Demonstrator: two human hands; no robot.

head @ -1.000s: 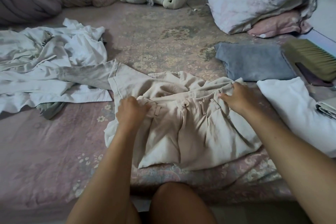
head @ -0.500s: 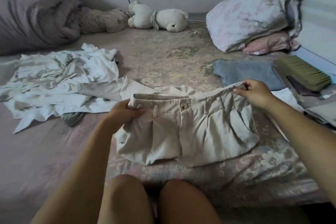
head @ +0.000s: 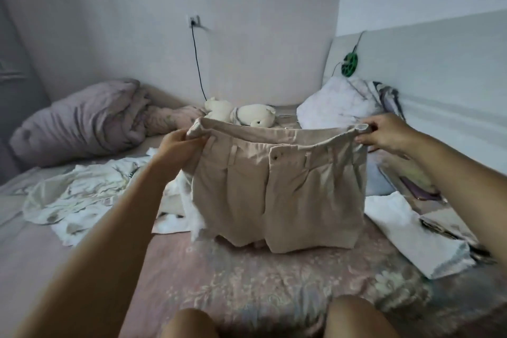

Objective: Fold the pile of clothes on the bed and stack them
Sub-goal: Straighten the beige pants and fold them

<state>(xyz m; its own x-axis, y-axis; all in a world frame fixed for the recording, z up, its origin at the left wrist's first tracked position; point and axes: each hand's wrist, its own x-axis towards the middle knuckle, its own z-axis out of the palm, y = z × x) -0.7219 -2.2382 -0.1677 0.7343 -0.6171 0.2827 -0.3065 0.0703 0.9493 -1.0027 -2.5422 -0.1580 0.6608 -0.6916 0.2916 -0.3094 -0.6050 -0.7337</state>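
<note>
Lifted since a second ago, when they lay spread on the bed, the beige shorts (head: 277, 186) now hang upright in the air, their hems just above or perhaps brushing the cover; the blur makes that hard to judge. Two bare knees are cut off by the bottom edge. The left hand (head: 175, 148) has its fingers curled round the left end of the waistband, and the right hand (head: 384, 133) pinches the right end between thumb and fingers, pulling the band taut. The shorts hide part of the bed (head: 247, 282), whose pink floral cover looks soft and worn. A folded white garment (head: 411, 236) lies to the right, and a crumpled heap of white clothes (head: 82, 192) to the left. Behind the waistband a cream plush toy (head: 255, 115) peeks out, flanked by a bunched mauve quilt (head: 79, 121) and a pale pillow (head: 340, 104) against the white wall (head: 260, 22).
</note>
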